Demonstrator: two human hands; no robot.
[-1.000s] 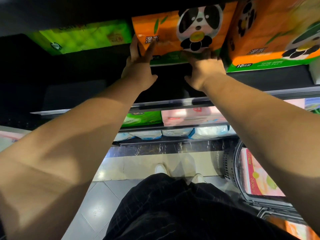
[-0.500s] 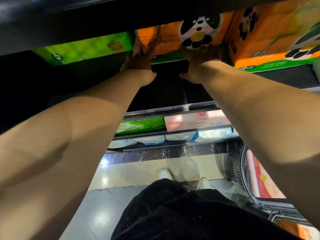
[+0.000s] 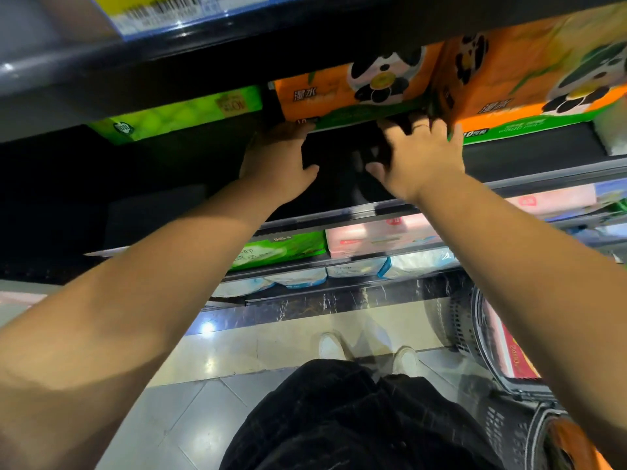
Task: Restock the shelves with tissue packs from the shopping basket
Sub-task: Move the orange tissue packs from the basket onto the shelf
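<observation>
A person's two bare arms reach up to a dark store shelf (image 3: 529, 149), seen from a head-worn camera. An orange panda tissue pack (image 3: 342, 93) stands on that shelf, set well back under the shelf above. It sits between a green tissue pack (image 3: 176, 113) on its left and a second orange panda pack (image 3: 529, 79) just beside it on the right.

The left hand (image 3: 276, 157) is flat, fingers straight, its fingertips against the lower front edge of the middle pack near the left corner; it grips nothing. The right hand (image 3: 420, 154) is spread wide, fingers fanned and slightly bent, just below the pack's lower right corner, where the two orange packs meet. It holds nothing, and motion blur hides whether its fingertips touch the wrapper.

A price label (image 3: 163, 8) with a barcode is fixed to the edge of the shelf above. On the lower shelves lie a green pack (image 3: 278, 249), a pink pack (image 3: 376, 234) and white-and-blue packs (image 3: 356, 268).

A dark shopping basket (image 3: 471, 330) stands on the tiled floor (image 3: 237, 347) at the person's right, with a pink-and-red tissue pack (image 3: 512, 351) inside. Black trousers (image 3: 339, 418) and white shoes (image 3: 330, 346) show below.
</observation>
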